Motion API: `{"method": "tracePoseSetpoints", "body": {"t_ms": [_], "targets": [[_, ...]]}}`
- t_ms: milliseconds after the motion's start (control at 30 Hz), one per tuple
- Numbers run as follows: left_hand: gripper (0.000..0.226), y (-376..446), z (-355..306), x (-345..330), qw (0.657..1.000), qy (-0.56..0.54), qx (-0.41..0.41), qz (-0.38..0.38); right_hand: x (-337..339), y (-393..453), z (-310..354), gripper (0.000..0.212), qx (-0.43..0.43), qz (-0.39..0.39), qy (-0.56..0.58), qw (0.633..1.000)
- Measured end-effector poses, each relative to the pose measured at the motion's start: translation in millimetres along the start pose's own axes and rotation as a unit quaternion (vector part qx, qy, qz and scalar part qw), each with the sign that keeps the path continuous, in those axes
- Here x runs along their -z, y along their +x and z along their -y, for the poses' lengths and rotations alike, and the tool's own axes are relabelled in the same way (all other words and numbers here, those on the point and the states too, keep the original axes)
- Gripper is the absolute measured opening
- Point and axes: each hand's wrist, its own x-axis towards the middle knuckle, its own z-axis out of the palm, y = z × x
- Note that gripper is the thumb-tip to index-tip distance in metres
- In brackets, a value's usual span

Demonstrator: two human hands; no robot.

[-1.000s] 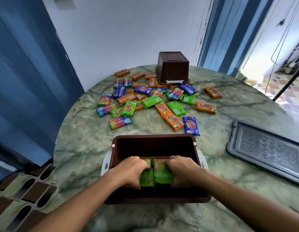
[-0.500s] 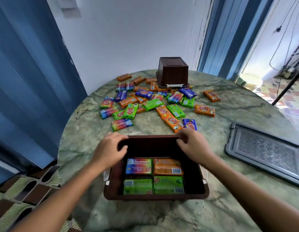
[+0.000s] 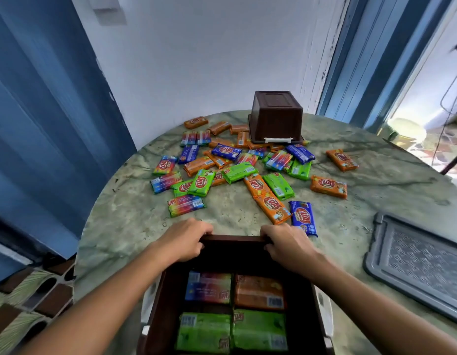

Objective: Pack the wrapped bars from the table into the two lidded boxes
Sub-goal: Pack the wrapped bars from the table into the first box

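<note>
Bare marble table between open brown box and heap of wrapped bars: a clear strip for reaching across. Far rim gripped by left hand and right hand, blocking both corners. Blue bar just beside right hand. Grey lid occupying right side. Upturned brown box behind heap.

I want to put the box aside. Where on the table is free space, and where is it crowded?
Bare table lies left of the open box, below the rainbow bar. Another free strip runs between the blue bar and the grey lid. The middle, before the upturned box, is crowded with bars.
</note>
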Motion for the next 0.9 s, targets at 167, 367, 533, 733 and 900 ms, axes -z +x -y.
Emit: {"method": "tracePoseSetpoints", "body": {"t_ms": [167, 367, 533, 733, 900], "targets": [[0.022, 14, 16, 7, 1.0, -0.007, -0.004, 0.008, 1, 24, -4, 0.02, 0.004, 0.008, 0.033, 0.999], [0.029, 58, 54, 28, 1.0, -0.005, 0.011, -0.024, 17, 84, 7, 0.02, -0.006, -0.018, 0.046, 0.999], [0.035, 98, 81, 38, 1.0, -0.018, 0.0, -0.013, 27, 121, 8, 0.012, -0.041, 0.02, 0.056, 0.997], [0.041, 148, 110, 61, 0.974, -0.211, -0.032, 0.071, 66, 168, -2, 0.015, -0.054, 0.221, 0.187, 0.956], [0.063, 224, 108, 35, 0.998, -0.003, 0.068, 0.007, 34, 257, -8, 0.054, -0.104, 0.06, 0.028, 0.992]]}}
